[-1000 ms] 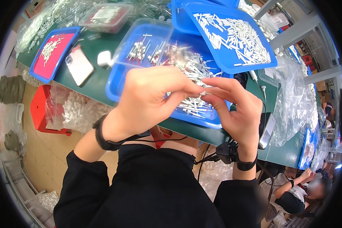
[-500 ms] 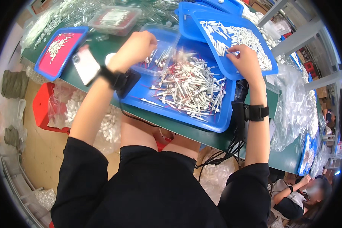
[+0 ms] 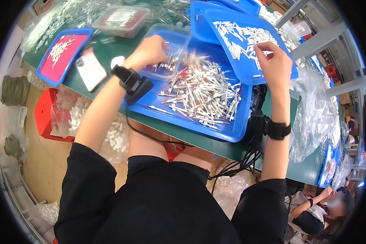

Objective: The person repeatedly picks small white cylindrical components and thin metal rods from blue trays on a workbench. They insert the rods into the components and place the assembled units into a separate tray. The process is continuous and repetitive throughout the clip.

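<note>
My left hand [image 3: 150,52] hovers with curled fingers over a clear plastic box [image 3: 184,45]. In the box lie small white pieces with thin reddish leads; whatever the fingers hold is hidden. My right hand [image 3: 275,65] is above a tilted blue tray [image 3: 245,73] with a heap of short white tubes [image 3: 261,36]. Its thumb and forefinger are drawn together near the tubes, and anything between them is too small to make out. Between the hands, a larger blue tray [image 3: 150,109] carries a pile of white-bodied pieces [image 3: 203,91] with thin red leads. The clear box rests over its far left part.
A phone [image 3: 91,70] and a white rounded case [image 3: 118,61] lie left of the box. Beyond them are a blue-rimmed red tray [image 3: 53,61] and a lidded clear container [image 3: 124,20]. Black cables [image 3: 248,160] hang at the table edge. Another person [image 3: 313,211] sits at lower right.
My right hand has shifted right and slightly farther over the tubes; the white tube at its fingertips no longer shows there. My left hand has moved slightly, its wrist turning.
</note>
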Available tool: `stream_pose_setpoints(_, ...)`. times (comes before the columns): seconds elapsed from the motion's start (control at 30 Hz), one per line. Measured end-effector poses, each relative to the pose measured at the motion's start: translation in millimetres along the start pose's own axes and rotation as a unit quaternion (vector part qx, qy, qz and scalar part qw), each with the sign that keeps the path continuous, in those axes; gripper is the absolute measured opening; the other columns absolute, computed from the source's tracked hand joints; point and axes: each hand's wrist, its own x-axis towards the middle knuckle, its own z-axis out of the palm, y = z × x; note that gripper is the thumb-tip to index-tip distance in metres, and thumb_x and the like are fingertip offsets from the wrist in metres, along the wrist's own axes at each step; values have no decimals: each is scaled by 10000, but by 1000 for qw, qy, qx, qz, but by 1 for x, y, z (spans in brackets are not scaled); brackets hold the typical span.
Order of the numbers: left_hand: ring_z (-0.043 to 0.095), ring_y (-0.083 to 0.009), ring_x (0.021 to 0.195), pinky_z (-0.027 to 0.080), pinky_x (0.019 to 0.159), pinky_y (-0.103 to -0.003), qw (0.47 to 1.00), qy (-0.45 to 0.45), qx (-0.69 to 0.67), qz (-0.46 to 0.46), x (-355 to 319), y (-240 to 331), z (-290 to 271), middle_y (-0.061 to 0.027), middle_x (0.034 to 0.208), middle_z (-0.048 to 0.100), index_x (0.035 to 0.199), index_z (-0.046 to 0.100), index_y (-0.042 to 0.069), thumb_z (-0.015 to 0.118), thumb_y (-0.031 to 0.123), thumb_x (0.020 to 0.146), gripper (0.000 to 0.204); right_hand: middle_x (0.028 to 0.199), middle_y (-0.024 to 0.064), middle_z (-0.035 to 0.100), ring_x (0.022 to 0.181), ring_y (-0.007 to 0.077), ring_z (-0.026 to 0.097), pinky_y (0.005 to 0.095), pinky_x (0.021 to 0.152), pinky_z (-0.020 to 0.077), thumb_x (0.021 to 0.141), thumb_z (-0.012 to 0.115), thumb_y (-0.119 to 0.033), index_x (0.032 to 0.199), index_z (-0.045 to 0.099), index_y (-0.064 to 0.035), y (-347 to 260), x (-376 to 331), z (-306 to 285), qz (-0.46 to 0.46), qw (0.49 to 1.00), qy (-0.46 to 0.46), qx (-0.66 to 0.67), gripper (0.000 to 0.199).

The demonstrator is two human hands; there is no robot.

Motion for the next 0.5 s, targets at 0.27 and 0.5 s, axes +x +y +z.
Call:
stream_pose_setpoints(0.27,666,-154,748,510,675,-260,967,208,-77,128,-26,28,-17,-67,864,697,954,696,28,668,111,806,172,788,43,688,683,88,602,235,660,467,847,653,-96,952,686,-24,-31,-43,-34,-35,976,7,217,132)
stream_pose_setpoints(0.5,617,-170,716,485,628,-267,897,229,-118,360,-107,106,-27,-77,814,636,950,707,24,649,-35,797,174,894,44,674,741,61,589,194,667,449,888,613,-20,1009,671,26,-65,-79,-43,-24,899,-101,426,142)
